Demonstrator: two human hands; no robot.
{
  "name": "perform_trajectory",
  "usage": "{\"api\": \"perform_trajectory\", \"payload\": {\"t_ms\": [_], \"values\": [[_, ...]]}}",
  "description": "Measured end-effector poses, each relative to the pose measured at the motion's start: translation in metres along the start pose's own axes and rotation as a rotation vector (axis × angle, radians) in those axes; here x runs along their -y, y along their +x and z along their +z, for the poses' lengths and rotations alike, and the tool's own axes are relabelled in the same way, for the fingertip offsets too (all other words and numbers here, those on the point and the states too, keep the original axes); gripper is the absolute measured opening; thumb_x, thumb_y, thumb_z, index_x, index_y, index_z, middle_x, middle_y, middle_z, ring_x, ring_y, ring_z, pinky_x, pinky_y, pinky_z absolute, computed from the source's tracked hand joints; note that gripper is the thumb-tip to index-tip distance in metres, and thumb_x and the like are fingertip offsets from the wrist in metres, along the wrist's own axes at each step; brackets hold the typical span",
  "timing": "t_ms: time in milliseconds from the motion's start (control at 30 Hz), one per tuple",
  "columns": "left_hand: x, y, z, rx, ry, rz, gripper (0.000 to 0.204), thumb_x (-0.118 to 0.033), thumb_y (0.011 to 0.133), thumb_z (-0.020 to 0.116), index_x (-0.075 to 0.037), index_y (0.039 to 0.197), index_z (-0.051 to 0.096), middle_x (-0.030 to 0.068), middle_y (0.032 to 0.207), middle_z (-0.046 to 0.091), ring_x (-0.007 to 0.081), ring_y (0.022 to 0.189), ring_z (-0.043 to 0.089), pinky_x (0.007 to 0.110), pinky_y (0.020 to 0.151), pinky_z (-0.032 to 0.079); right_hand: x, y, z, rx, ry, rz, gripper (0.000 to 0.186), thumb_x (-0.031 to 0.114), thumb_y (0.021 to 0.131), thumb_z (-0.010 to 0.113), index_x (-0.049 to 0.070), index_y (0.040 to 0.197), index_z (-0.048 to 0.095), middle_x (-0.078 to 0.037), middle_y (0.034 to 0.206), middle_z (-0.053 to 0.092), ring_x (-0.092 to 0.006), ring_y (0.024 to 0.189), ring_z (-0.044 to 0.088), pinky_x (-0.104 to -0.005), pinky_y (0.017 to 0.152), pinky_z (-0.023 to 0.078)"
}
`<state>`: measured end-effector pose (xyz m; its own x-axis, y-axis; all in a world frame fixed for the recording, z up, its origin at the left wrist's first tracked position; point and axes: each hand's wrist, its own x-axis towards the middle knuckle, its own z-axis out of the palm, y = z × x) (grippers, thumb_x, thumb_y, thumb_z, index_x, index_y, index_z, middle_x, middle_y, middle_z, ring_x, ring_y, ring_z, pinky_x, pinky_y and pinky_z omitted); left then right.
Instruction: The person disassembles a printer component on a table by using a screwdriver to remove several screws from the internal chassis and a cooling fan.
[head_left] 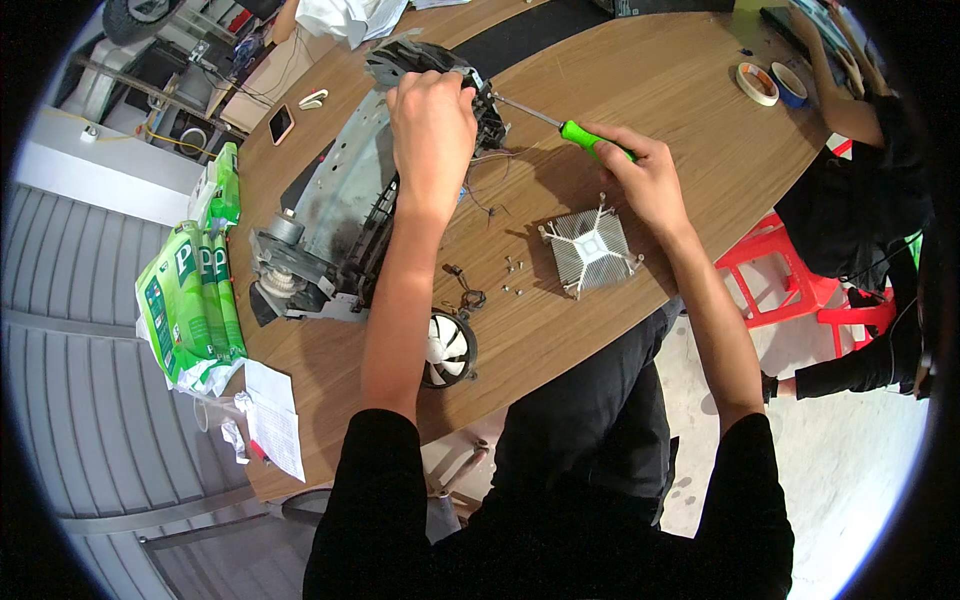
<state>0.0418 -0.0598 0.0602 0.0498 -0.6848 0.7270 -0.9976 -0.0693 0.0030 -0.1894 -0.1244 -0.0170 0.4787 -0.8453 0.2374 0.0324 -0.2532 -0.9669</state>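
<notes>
Maybe left hand (432, 118) keeps machine frame (345, 190) still; can't tell its grip. Right hand (645, 178) grips screwdriver (576, 133), shaft (528, 109) past fingers (625, 136).

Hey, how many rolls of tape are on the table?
2: an orange-toned roll at the upper right, and a blue-edged roll just right of it.

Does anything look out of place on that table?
Yes: small metal screws lie scattered loose on the tabletop between the heatsink and the fan, with no tray under them; one could roll off.
</notes>
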Motion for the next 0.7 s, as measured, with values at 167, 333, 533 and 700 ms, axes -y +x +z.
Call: {"api": "perform_trajectory", "payload": {"t_ms": [167,333,533,700], "values": [[0.0005,0.0009,-0.0016,-0.025,-0.029,0.007,0.018,-0.010,0.080,0.076,0.002,0.094,0.075,0.0186,0.087,0.071,0.0380,0.087,0.064,0.046,0.081,0.050,0.0043,0.0008,0.0030,0.006,-0.014,0.034,0.029,0.015,0.096,0.060,0.008,0.122,0.072,0.000,0.073,0.062,-0.0054,0.063,0.056,-0.0253,0.057,0.046],[-0.0007,0.0011,-0.0021,-0.016,-0.019,0.011,0.019,-0.009,0.080,0.076,0.003,0.094,0.075,0.0195,0.089,0.071,0.0384,0.087,0.065,0.046,0.081,0.050,0.0002,0.0015,0.0012,0.018,0.014,0.048,0.029,0.016,0.096,0.060,0.008,0.122,0.072,0.000,0.073,0.062,-0.0049,0.063,0.056,-0.0245,0.057,0.046],[0.0022,-0.0008,0.0030,-0.012,-0.031,0.003,0.013,-0.009,0.081,0.074,0.002,0.088,0.073,0.0146,0.085,0.069,0.0332,0.089,0.063,0.043,0.084,0.046,-0.0011,0.0027,0.0026,0.031,0.000,0.002,0.029,0.017,0.097,0.060,0.008,0.122,0.072,0.000,0.073,0.062,-0.0049,0.065,0.057,-0.0240,0.057,0.046],[0.0016,-0.0005,0.0023,-0.009,-0.032,-0.004,0.013,-0.009,0.081,0.074,0.002,0.090,0.074,0.0146,0.086,0.070,0.0333,0.090,0.063,0.043,0.085,0.046,0.0014,0.0018,0.0028,0.029,0.003,0.034,0.029,0.018,0.098,0.060,0.007,0.123,0.071,0.000,0.074,0.063,-0.0057,0.065,0.058,-0.0245,0.058,0.046]]}}
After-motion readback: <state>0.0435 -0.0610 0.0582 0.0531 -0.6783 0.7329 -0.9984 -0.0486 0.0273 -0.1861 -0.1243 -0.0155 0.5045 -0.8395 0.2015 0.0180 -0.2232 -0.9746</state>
